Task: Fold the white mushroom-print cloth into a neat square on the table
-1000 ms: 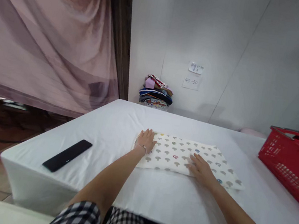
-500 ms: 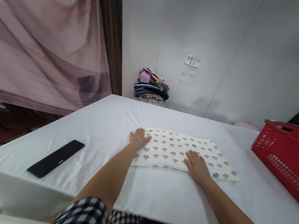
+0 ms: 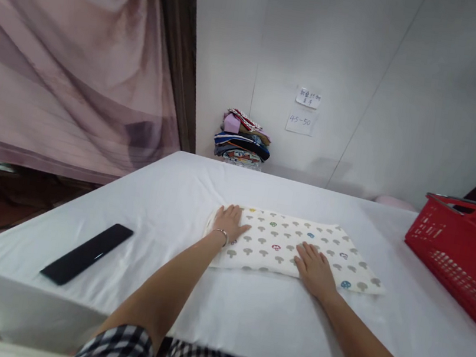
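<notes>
A folded white cloth printed with grey and a few coloured mushrooms lies flat on the white-covered table. My left hand, a thin bracelet at its wrist, rests palm down on the cloth's left end with fingers spread. On the cloth's front edge, right of its middle, my right hand lies flat, its fingers stretched forward and slightly apart. Neither hand grips anything. What garment or item the cloth is, I cannot tell.
A flat black board-like object lies on the table at left. At the right edge stands a red plastic basket. Beyond the table, folded clothes are piled by the wall under paper notes. A pink curtain hangs at left.
My left hand has slid slightly right, from the cloth's left edge further onto it. My right hand stays at about the same spot on the cloth.
</notes>
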